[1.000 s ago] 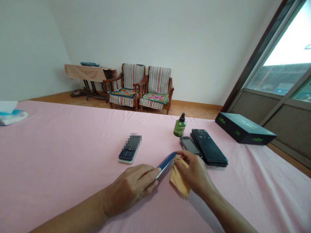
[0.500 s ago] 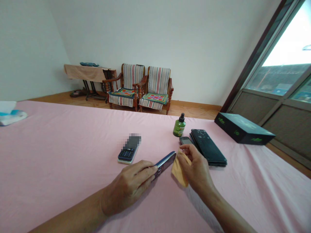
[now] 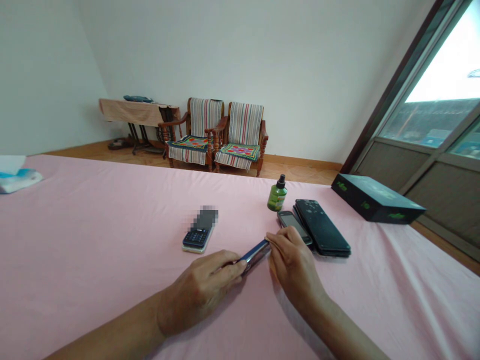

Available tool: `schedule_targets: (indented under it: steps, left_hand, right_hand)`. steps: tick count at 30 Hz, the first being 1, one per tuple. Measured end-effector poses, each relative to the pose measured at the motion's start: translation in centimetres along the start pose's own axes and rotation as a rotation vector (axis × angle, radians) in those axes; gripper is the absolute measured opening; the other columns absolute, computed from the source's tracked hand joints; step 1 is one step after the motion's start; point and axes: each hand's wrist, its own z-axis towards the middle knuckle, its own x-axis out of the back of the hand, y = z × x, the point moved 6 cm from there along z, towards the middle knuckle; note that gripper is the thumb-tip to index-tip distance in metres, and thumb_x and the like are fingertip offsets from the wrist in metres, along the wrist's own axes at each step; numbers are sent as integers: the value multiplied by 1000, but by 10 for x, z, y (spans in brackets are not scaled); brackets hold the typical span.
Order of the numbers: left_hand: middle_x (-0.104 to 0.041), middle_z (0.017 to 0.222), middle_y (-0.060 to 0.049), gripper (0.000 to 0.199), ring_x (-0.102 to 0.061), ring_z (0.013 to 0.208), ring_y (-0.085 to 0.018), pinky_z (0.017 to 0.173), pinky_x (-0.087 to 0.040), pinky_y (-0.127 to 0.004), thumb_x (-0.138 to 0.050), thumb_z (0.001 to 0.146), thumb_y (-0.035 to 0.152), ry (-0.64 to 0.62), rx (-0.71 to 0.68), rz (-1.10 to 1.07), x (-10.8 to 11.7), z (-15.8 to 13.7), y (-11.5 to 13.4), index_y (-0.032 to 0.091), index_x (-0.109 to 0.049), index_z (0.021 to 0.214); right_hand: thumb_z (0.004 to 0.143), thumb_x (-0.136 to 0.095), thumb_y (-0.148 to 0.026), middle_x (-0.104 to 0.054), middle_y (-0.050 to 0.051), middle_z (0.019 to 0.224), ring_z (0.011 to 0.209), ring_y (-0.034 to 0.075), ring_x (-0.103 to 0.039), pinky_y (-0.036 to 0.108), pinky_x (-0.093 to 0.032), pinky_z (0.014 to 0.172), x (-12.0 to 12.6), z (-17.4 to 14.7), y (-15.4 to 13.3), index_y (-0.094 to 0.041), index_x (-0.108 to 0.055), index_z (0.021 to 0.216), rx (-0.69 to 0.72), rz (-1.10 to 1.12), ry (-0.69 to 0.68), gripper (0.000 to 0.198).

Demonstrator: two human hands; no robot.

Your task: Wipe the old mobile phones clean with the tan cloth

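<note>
My left hand (image 3: pixel 206 280) is closed round the near end of a dark blue mobile phone (image 3: pixel 257 252), tilted on its edge above the pink cloth. At the phone's far end, my right hand (image 3: pixel 294 260) pinches a yellow cloth (image 3: pixel 273 270) against it; most of that cloth is hidden behind the fingers. Ahead of my left hand lies a keypad phone (image 3: pixel 197 237), its upper part pixelated. A small touchscreen phone (image 3: pixel 294 224) lies just beyond my right hand, beside a stack of larger black phones or tablets (image 3: pixel 322 227).
A green spray bottle (image 3: pixel 277 194) stands upright behind the phones. A black box (image 3: pixel 377 200) is at the right edge of the pink-covered surface (image 3: pixel 112 240), and a white-and-blue packet (image 3: pixel 20 180) at the left. Two wooden chairs (image 3: pixel 240 135) stand by the wall.
My right hand has moved slightly left and closed with the yellow cloth onto the phone's far end. More of the small touchscreen phone shows. My left hand keeps its hold.
</note>
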Motion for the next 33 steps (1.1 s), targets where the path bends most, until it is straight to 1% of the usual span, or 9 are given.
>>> schedule_targets:
  steps: [4,8,11,15,17,20,22,27,33]
  left_hand:
    - [-66,95,-14,24,-66,78,-17,64,-57,-24,-48,96,8,8,8,-25,-1,0,0,10,-59,118]
    - [-67,101,-14,25,-67,87,-18,72,-59,-27,-50,96,9,18,41,-66,-3,-3,-3,12,-57,120]
    - [-68,101,-12,22,-67,94,-20,80,-58,-30,-52,94,7,21,86,-100,-5,-4,-6,13,-58,114]
    - [-68,97,-10,16,-67,91,-18,79,-57,-27,-51,95,8,31,108,-105,-6,-5,-9,15,-60,106]
    - [-68,98,-10,15,-67,91,-19,79,-57,-27,-52,95,8,16,113,-98,-7,-7,-10,14,-60,106]
    - [-67,99,-11,15,-67,92,-19,78,-57,-28,-53,94,9,4,115,-69,-8,-10,-11,14,-59,107]
    - [-67,98,-11,15,-67,90,-19,76,-57,-27,-53,95,9,6,108,-52,-7,-10,-11,14,-59,107]
    - [-67,96,-10,14,-67,88,-18,76,-57,-26,-53,95,10,28,93,-44,-5,-7,-8,14,-59,107]
    - [-67,98,-10,15,-67,91,-19,77,-58,-27,-52,96,11,17,105,-62,-7,-8,-8,15,-60,108]
  right_hand:
    - [91,-41,-8,-53,8,88,77,19,-56,33,-50,71,-9,-7,-15,-16,-63,86,42,-5,-53,24]
    - [91,-40,-6,-52,7,86,77,19,-56,32,-50,70,-19,-12,-27,-17,-62,86,26,60,-109,25]
    - [90,-41,-5,-52,6,84,75,18,-55,30,-49,68,-22,-15,-37,-17,-64,88,25,139,-136,26]
    - [89,-46,-4,-57,3,82,73,15,-58,24,-48,63,-20,-13,-47,-20,-68,92,64,289,-163,28]
    - [88,-49,-6,-60,3,83,75,14,-60,24,-49,66,-13,-8,-44,-21,-68,96,62,311,-116,26]
    - [87,-53,-11,-64,5,88,82,17,-62,28,-50,74,7,2,-27,-18,-67,99,8,217,76,19]
    - [87,-55,-13,-64,5,85,80,18,-62,28,-49,72,17,8,-12,-18,-67,91,-42,128,159,14]
    - [87,-54,-15,-61,5,83,77,18,-62,28,-49,70,18,14,8,-19,-70,86,-76,39,119,16]
    - [90,-49,-12,-56,5,85,74,17,-58,29,-50,69,3,4,0,-19,-68,91,11,-2,29,20]
